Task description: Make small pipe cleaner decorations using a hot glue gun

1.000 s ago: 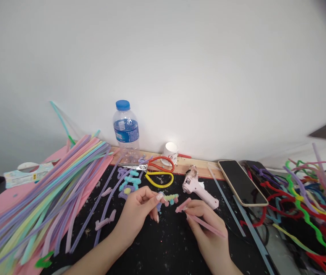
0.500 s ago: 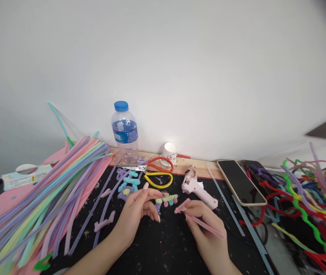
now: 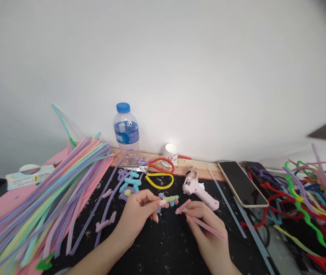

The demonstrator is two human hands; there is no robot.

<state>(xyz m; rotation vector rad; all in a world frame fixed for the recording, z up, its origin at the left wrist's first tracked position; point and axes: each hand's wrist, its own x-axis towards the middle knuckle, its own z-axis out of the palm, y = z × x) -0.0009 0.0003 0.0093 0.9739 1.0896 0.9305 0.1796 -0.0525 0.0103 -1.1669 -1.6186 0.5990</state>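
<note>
Black surface (image 3: 163, 252): spreading across lower centre.
Left hand (image 3: 134, 214): pinching pastel piece (image 3: 171, 199), lower centre.
Right hand (image 3: 211, 240): pinching pink stem (image 3: 183, 206), lower right of centre.
Stem fuzz: probably needing light, steady pressure.

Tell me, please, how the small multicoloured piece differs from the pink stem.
The multicoloured piece is in the left hand, the pink stem in the right hand. The piece mixes yellow-green, teal and pink; the stem looks pink throughout. The piece looks bumpy, the stem smoother and slimmer. Both are held.
</note>
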